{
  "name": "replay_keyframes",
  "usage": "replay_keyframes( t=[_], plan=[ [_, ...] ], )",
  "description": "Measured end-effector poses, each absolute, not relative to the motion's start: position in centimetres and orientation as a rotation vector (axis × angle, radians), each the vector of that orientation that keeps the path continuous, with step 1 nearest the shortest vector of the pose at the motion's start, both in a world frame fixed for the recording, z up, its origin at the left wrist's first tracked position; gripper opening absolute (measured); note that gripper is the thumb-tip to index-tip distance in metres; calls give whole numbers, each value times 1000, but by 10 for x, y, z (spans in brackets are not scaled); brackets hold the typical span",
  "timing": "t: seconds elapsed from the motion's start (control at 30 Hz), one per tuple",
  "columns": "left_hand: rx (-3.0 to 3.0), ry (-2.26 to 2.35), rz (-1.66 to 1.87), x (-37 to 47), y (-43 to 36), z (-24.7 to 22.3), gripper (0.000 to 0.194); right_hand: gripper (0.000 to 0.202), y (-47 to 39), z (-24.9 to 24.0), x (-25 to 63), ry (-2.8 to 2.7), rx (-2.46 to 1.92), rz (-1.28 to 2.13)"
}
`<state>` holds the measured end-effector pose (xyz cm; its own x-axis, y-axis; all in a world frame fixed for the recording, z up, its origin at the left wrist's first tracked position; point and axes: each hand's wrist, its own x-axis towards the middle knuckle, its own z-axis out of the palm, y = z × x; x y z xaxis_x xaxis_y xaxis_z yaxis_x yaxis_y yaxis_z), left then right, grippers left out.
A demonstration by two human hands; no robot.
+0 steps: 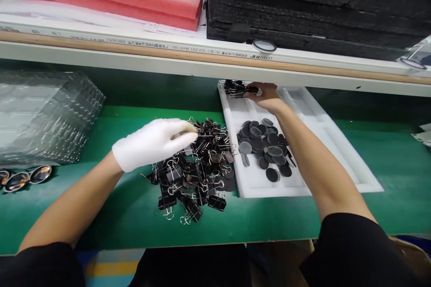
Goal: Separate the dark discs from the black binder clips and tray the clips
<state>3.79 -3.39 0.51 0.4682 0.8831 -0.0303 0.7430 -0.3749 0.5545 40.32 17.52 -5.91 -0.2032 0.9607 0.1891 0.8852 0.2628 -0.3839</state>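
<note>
My left hand (158,141), in a white glove, hovers at the upper left of a heaped pile of black binder clips (193,172) with silver wire handles. Its thumb and fingers curl together; what they pinch, if anything, is hard to make out. At the far left corner of the white foam tray (350,179), my bare right hand (266,96) closes on a black binder clip (252,90), beside more clips (234,87) grouped in that corner. Loose dark round discs (266,143), some with grey faces, lie heaped in the tray below my right forearm.
Stacked clear plastic trays (47,116) stand at the left, with shiny round lens-like pieces (27,178) before them. A shelf edge (188,60) crosses above the green table (269,222), carrying pink foam (161,6), black foam blocks (313,4) and a round lens (264,45).
</note>
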Motion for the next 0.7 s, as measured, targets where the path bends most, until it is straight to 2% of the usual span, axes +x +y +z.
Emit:
replay_keyframes(
  t=[0.2,0.43,0.57,0.63,0.7],
  plan=[
    [2275,1264,602,41,-33,3,43,38,199,-86,389,-2131,-1787,325],
    [2319,1193,436,37,-31,2,42,51,186,-72,389,-2081,-1804,246],
    [2339,1279,308,30,-35,9,40,34,152,-39,413,-2221,-1701,420],
    [2345,1325,275,22,-38,16,40,32,131,-27,424,-2437,-1664,626],
    [2342,1379,271,12,-43,24,42,30,113,-24,431,-2617,-1630,693]
  ],
)
